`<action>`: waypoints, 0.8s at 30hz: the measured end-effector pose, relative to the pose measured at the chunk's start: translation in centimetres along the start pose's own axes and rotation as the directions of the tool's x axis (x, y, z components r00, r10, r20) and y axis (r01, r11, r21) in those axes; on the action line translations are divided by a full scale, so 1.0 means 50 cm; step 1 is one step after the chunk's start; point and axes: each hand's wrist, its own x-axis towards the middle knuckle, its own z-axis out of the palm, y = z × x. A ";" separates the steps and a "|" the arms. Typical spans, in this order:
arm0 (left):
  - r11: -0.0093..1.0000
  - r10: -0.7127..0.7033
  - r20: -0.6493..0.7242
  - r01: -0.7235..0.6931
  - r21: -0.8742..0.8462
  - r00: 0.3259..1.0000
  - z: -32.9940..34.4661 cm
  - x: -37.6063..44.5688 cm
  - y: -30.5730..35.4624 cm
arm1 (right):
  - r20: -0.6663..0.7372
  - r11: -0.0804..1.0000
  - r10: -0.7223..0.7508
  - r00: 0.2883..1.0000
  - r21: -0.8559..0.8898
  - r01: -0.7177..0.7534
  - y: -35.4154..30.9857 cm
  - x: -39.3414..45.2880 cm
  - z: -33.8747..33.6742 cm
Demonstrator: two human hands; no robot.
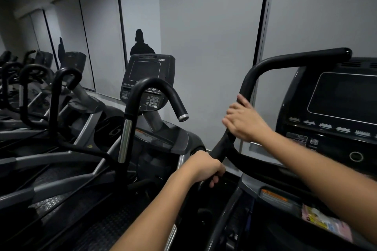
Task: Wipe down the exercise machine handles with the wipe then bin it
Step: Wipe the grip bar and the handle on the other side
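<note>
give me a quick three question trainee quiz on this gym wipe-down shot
1. True or false: both hands are on the same black handle.
2. Which hand sits higher on it? A) left hand B) right hand
3. Fill in: the colourful packet lies in the machine's tray, under the right ____.

Key: 1 true. 2 B. 3 forearm. No wipe can be made out in either hand; the left hand's fingers curl round the bar, and the right hand is blurred.
</note>
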 end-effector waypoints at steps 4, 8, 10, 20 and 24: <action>1.000 0.000 -0.026 0.000 -0.003 1.000 0.003 -0.001 -0.001 | 0.113 0.833 0.051 0.992 0.543 -0.105 -0.097 -0.060 0.032; 1.000 -0.002 -0.015 0.002 -0.018 1.000 0.001 0.000 -0.003 | 0.164 0.848 -0.130 0.978 0.529 0.024 -0.076 -0.074 0.016; 1.000 0.003 -0.010 -0.003 -0.018 1.000 0.002 0.000 -0.003 | 0.114 0.955 -0.187 0.976 0.255 0.153 -0.025 -0.052 0.011; 1.000 0.015 -0.002 -0.015 -0.008 1.000 0.001 0.000 -0.004 | -0.100 0.667 0.565 0.819 0.640 -0.382 0.005 0.019 0.016; 0.999 0.031 -0.011 -0.030 0.019 0.999 0.002 0.002 -0.002 | 0.170 0.138 0.800 0.575 0.881 -0.452 -0.086 0.033 -0.003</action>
